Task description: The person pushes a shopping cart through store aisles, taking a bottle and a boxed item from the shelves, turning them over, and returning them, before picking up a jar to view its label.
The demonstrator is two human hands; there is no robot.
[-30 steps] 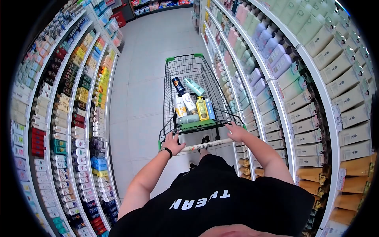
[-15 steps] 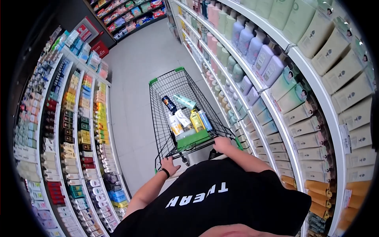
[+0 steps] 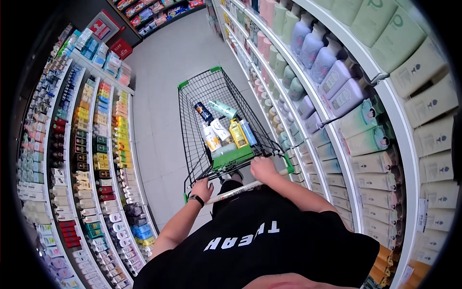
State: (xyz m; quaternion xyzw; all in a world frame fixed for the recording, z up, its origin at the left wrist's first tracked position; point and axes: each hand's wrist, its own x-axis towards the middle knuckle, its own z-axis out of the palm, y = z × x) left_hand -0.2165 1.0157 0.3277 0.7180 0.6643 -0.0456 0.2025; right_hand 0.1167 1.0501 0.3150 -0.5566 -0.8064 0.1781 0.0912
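Note:
A black wire shopping cart [image 3: 190,139] with green corners stands in front of me. My left hand [image 3: 202,189], with a dark band at the wrist, is curled at the left end of the pale handle [image 3: 236,191]. Farther right, my right hand [image 3: 263,169] is closed over the same handle, its fingertips partly hidden. Inside the basket lie a dark blue bottle [image 3: 203,111], a light green tube [image 3: 223,109], white bottles [image 3: 220,130], a yellow bottle [image 3: 238,134] and a blue-and-white one [image 3: 248,132].
Shelves of bottles and tubes [image 3: 337,82] run close along the cart's right side. More stocked shelving [image 3: 103,159] lines the left of the aisle. Grey tiled floor [image 3: 159,96] extends ahead to a rack of colourful packages [image 3: 159,19]. A red box [image 3: 120,48] sits at the far left.
Since one second ago the view has turned, and the cart appears farther left and angled. Compared with half a second ago, cart and both hands appear slightly higher. Both hands remain at the handle.

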